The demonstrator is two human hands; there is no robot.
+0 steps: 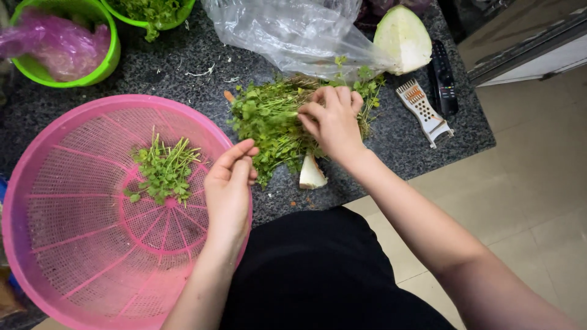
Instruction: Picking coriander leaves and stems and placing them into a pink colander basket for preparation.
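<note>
A loose pile of green leafy herbs (269, 119) lies on the dark speckled counter (183, 82). My right hand (333, 119) rests on the pile's right side, fingers curled around some stems. My left hand (229, 183) hovers over the right rim of a big pink plastic colander (73, 244), fingers apart and holding nothing. A small heap of picked herb sprigs (162, 171) sits inside the colander near its middle.
A clear plastic bag (293, 33) and a cut cabbage half (402, 38) lie behind the herbs. A white grater (423, 111) and a black remote (442, 76) sit at right. A white vegetable wedge (310, 174) lies near the counter edge. Green bowls (101, 58) stand at back left.
</note>
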